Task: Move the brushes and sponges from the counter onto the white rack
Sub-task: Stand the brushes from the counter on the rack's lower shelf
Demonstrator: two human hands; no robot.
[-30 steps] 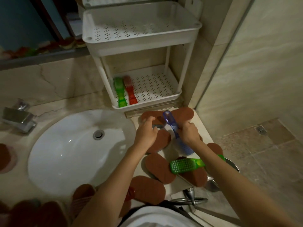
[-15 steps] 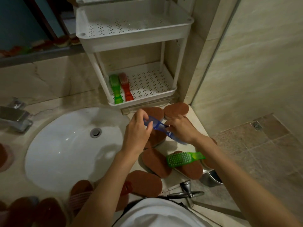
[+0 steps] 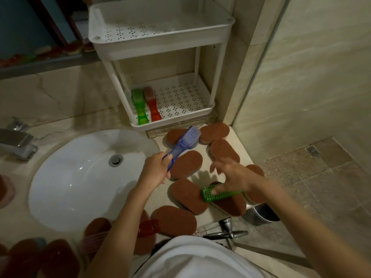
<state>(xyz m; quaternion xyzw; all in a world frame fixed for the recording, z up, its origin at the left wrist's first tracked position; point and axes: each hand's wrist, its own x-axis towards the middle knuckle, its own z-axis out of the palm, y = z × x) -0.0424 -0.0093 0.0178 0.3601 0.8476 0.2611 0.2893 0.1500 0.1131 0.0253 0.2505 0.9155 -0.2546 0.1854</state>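
The left hand (image 3: 155, 169) was curled tight round the handle of the blue brush (image 3: 181, 144), thumb across the top, holding it off the counter (image 3: 240, 143) with the bristle head slanted up toward the rack (image 3: 172, 121) and hanging just in front of its lower shelf, over the nearest sponges (image 3: 185, 164). The right hand (image 3: 228, 173) had its fingers (image 3: 215, 167) spread wide and straight, holding nothing; it reached down well in front of the rack, and one fingertip looked to touch the back of the green brush (image 3: 218, 194), though real contact was hard to tell through the blur. That brush lay bristles-sideways across two sponges, farther from the rack than the blue one. On the rack's lower shelf, at its left end, a second green brush (image 3: 139, 106) and a red brush (image 3: 151, 106) lay side by side. Half a second earlier both hands had been on the blue brush, low over the sponges; since then the right had let go and dropped to the green brush, while the left had swung the blue one up so that its head faced the rack. The green brush had not moved.
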